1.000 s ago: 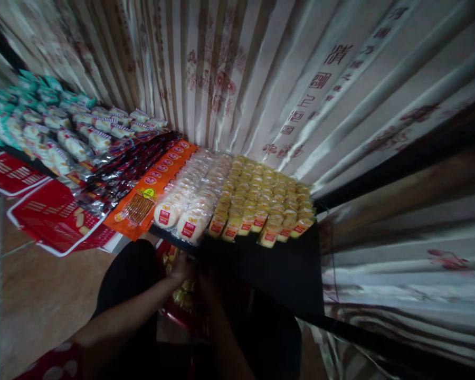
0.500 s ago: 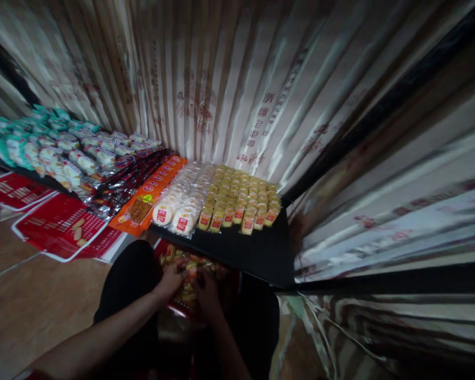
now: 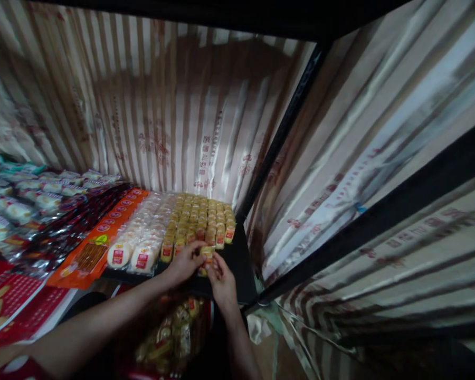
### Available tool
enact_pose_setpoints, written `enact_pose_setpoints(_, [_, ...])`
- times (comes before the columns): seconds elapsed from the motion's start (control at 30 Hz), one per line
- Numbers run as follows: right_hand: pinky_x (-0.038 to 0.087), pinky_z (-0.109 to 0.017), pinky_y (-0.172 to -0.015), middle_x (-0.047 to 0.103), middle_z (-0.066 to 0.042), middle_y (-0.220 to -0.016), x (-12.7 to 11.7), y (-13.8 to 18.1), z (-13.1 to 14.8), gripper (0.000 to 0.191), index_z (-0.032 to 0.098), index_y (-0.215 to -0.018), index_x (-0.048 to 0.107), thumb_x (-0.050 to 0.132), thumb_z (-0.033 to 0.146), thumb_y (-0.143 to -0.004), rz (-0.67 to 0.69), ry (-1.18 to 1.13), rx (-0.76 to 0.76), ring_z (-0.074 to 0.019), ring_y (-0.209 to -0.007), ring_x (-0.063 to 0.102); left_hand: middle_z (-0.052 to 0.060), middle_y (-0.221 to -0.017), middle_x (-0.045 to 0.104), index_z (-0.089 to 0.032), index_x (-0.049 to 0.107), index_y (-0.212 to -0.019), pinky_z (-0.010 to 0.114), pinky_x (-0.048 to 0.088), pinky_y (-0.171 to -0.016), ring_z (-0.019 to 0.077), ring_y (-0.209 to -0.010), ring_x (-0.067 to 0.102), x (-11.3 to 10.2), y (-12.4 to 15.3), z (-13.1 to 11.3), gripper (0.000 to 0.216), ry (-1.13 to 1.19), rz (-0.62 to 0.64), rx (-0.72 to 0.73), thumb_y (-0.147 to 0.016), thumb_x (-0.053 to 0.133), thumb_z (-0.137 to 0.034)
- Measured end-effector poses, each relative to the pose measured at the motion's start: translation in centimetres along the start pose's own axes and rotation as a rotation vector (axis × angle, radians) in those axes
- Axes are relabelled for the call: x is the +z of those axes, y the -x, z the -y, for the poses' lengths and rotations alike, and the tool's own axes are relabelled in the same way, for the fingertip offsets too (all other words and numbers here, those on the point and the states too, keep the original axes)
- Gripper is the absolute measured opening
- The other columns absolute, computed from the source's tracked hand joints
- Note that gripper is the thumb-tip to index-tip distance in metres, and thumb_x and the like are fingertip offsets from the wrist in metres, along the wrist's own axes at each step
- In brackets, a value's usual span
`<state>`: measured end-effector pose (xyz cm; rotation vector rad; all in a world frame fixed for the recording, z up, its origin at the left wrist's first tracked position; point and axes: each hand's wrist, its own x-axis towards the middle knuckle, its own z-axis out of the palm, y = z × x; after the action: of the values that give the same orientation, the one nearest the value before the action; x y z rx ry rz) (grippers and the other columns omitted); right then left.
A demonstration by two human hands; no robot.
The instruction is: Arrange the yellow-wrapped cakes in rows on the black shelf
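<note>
Both of my hands hold a small yellow snack packet [image 3: 207, 254] over the front of the black shelf [image 3: 237, 264]. My left hand [image 3: 185, 262] pinches it from the left, fingers closed. On its other side my right hand [image 3: 222, 277] grips it with thumb and fingers. Just behind are rows of matching yellow packets [image 3: 201, 214] with red labels, standing close together. Below my forearms, a red bag [image 3: 208, 316] on my lap holds many more loose yellow packets [image 3: 170, 338].
Left of the yellow rows lie white round crackers in clear wrap [image 3: 144, 256], an orange snack bag [image 3: 91, 256], dark shiny packets [image 3: 63, 227] and white packets [image 3: 13, 208]. A pleated printed curtain [image 3: 174, 116] hangs behind. Black frame bars [image 3: 285, 121] rise at the right.
My hands have come up from the red bag to the shelf front, now with a yellow packet between them. The view has turned right and moved closer.
</note>
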<state>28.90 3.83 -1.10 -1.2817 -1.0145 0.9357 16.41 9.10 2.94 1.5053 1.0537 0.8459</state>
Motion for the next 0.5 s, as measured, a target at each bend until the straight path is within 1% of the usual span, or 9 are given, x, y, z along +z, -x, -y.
enact_pose_setpoints(0.07, [0.050,-0.035,-0.088,0.064,-0.010,-0.113,-1.2,-2.7,0.6,0.047,0.018,-0.117,0.057,0.058,0.040,-0.076,-0.078,0.073,-0.082,-0.0210,-0.098,0.062,0.002,-0.080,0.061,-0.014,0.057,-0.108,0.021,0.043,-0.056,0.0090,-0.059,0.052,1.2,-3.1,-1.7,0.036,0.020,0.003,0.057,-0.073,0.054,-0.020])
enact_pose_setpoints(0.17, [0.044,-0.037,-0.095,0.058,-0.011,-0.123,-2.9,-7.0,1.5,0.049,0.018,-0.121,0.055,0.052,0.042,-0.079,-0.221,0.218,-0.219,-0.0218,-0.109,0.057,0.002,-0.086,0.062,-0.015,0.057,-0.109,0.020,0.046,-0.058,0.0075,-0.059,0.053,3.1,-7.7,-4.1,0.035,0.012,-0.012,0.073,-0.075,0.052,-0.014])
enact_pose_setpoints(0.27, [0.039,-0.039,-0.099,0.058,-0.011,-0.123,-4.2,-11.0,2.4,0.050,0.016,-0.123,0.053,0.048,0.042,-0.081,-0.321,0.331,-0.291,-0.0219,-0.113,0.054,0.002,-0.088,0.062,-0.017,0.061,-0.103,0.018,0.047,-0.061,0.0061,-0.061,0.053,4.8,-12.2,-5.9,0.034,-0.060,-0.049,0.110,-0.073,0.050,-0.006])
enact_pose_setpoints(0.33, [0.040,-0.038,-0.098,0.061,-0.011,-0.120,-4.7,-13.5,2.8,0.048,0.016,-0.122,0.055,0.045,0.041,-0.082,-0.384,0.387,-0.297,-0.0221,-0.111,0.055,0.001,-0.085,0.063,-0.016,0.061,-0.102,0.018,0.047,-0.061,0.0062,-0.060,0.054,5.7,-15.0,-6.5,0.032,-0.088,-0.040,0.125,-0.074,0.049,-0.007])
enact_pose_setpoints(0.4, [0.040,-0.038,-0.096,0.061,-0.011,-0.119,-5.2,-15.8,2.9,0.048,0.015,-0.121,0.056,0.042,0.041,-0.082,-0.438,0.436,-0.301,-0.0227,-0.111,0.056,0.000,-0.083,0.063,-0.017,0.060,-0.105,0.019,0.048,-0.059,0.0068,-0.058,0.055,6.4,-17.7,-6.7,0.031,-0.117,-0.028,0.136,-0.077,0.048,-0.011])
enact_pose_setpoints(0.5, [0.040,-0.038,-0.097,0.057,-0.013,-0.125,-5.9,-18.4,1.9,0.052,0.013,-0.125,0.051,0.040,0.039,-0.082,-0.490,0.469,-0.312,-0.0232,-0.113,0.054,0.000,-0.086,0.065,-0.017,0.061,-0.105,0.020,0.049,-0.065,0.0087,-0.066,0.059,7.2,-21.3,-6.5,0.031,-0.236,-0.057,0.172,-0.076,0.050,-0.011])
